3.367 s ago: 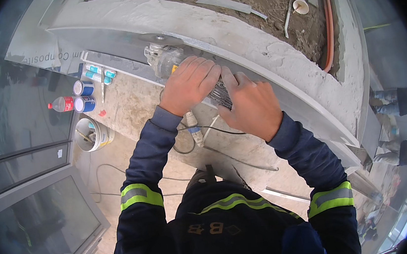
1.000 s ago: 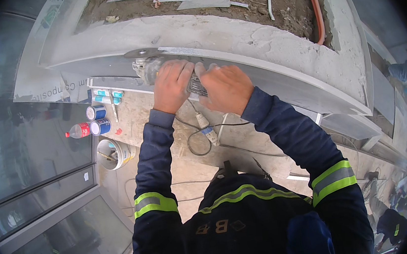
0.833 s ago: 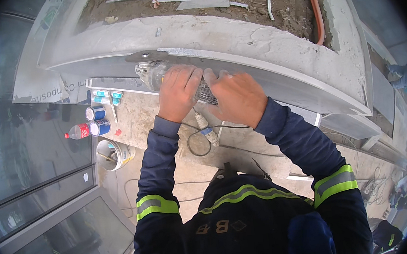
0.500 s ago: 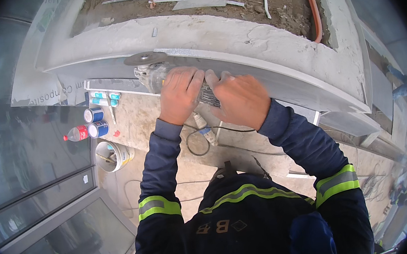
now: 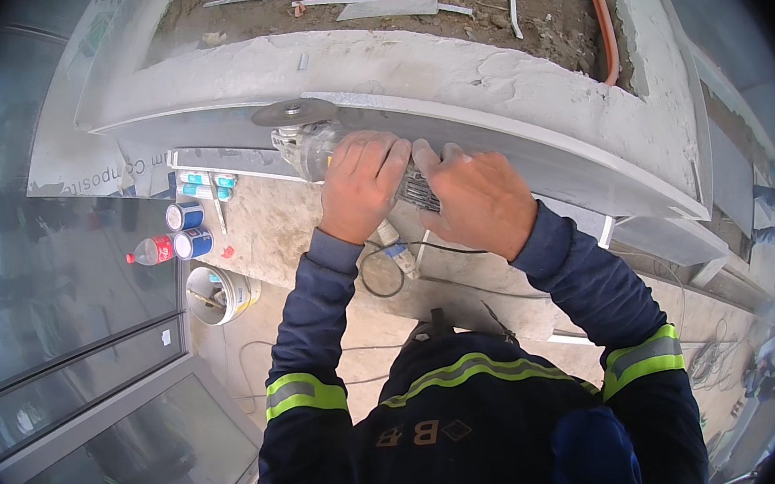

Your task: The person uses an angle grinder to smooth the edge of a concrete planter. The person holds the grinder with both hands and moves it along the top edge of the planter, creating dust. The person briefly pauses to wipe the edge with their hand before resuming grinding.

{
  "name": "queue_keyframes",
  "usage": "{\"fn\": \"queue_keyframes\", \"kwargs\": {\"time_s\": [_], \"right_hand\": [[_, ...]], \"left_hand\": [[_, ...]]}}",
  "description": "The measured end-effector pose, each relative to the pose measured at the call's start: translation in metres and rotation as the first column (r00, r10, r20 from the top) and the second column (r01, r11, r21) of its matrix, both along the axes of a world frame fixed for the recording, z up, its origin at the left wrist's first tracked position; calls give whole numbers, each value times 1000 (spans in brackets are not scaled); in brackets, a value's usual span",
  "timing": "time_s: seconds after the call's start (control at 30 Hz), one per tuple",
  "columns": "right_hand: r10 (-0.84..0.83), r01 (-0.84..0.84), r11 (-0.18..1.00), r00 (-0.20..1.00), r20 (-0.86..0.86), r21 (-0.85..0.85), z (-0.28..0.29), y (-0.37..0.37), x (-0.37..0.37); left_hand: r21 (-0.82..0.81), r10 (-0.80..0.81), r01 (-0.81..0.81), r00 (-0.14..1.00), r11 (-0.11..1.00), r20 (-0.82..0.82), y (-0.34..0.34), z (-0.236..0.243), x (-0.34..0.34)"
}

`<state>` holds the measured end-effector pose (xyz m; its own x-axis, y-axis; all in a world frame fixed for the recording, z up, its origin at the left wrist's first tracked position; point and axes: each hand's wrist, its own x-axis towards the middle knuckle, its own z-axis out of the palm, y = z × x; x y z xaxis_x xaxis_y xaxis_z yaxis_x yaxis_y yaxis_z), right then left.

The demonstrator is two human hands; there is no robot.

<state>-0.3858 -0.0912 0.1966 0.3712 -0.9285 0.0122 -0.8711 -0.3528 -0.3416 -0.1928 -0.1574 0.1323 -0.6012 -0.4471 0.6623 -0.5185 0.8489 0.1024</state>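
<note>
Head view: both hands are gripping an angle grinder [image 5: 308,152], and its round disc [image 5: 295,112] is sitting right by the upper edge of the grey panel [image 5: 580,184]!

How are the fingers standing?

The left hand [image 5: 363,186] is wrapping the body just behind the head, fingers curling over the top; its thumb is staying out of sight. The right hand [image 5: 482,196] is closing round the dark ribbed rear part, fingertips partly hidden.

Is the disc touching?

I cannot tell; it is lying nearly flat beside that edge. What should be counting here, I'd say, is both hands bracing evenly, so the disc is holding one angle and not twisting.

And that black cord [image 5: 450,250]?

It is running below the hands; keeping it well clear of the disc is looking wise.
</note>
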Motion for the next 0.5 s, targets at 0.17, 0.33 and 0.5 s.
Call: {"fn": "queue_keyframes", "kwargs": {"time_s": [0.17,0.33,0.5], "right_hand": [[11,-11,1000,1000,-6,20,4,-3,-1],[52,-52,999,998,27,3,-11,-34,14],[92,-82,990,992,87,-114,-18,-43,20]], "left_hand": [[4,2,-2,1000,1000,-18,0,-5,0],[-6,24,-24,1000,1000,-8,-28,-21,18],[5,65,-65,997,998,35,-34,-17,26]]}}
